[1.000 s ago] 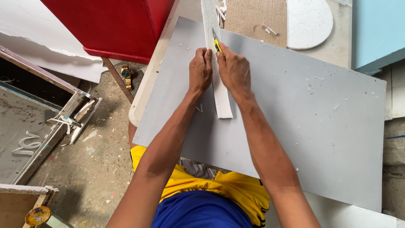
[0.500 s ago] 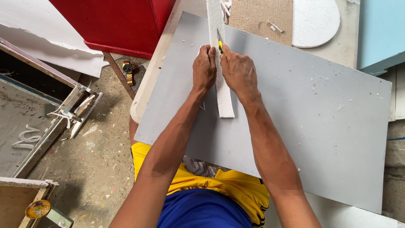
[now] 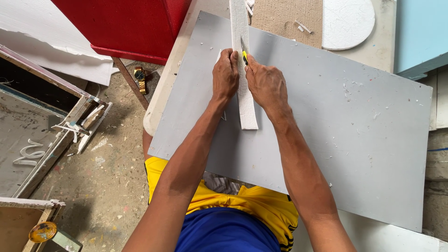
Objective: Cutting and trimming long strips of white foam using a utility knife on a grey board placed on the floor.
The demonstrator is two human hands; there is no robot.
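hands work at twelve o'clock on the grey board [image 3: 326, 121]: left hand [image 3: 226, 74] presses the white foam strip [image 3: 244, 93] flat, right hand [image 3: 266, 84] grips a yellow cutter [image 3: 244, 57] against it; no containers visible.

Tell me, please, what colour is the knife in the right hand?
Yellow and black knife, held in the right hand; seen in the head view.
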